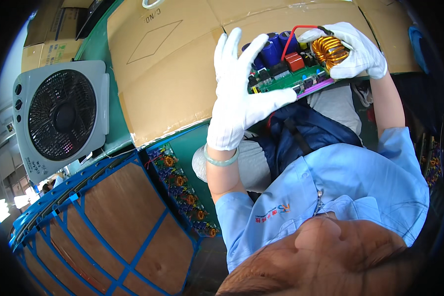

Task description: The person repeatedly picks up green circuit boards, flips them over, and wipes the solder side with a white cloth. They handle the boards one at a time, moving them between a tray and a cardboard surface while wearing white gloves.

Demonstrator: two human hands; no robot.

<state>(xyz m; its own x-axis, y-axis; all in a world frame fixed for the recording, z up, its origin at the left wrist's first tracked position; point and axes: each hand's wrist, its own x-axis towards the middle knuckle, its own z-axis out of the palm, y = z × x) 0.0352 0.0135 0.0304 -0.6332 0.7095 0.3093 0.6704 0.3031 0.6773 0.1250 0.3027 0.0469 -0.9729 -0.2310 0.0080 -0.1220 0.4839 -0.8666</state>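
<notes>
A green circuit board (281, 79) with blue capacitors, a red block, a red wire and a copper ring coil (329, 51) is held up in front of me, above my lap. My left hand (237, 93), in a white glove, is at the board's left end: its thumb presses the near edge and its fingers stretch up along the far side. My right hand (355, 49), also gloved, grips the right end around the coil. A pale green bangle (221, 159) sits on my left wrist.
A large cardboard sheet (172, 64) covers the green table (103, 44) behind the board. A grey box fan (59, 116) stands at left. Below are a blue-framed wooden pallet (118, 222) and a row of similar coil boards (182, 192). Cardboard boxes (49, 52) sit upper left.
</notes>
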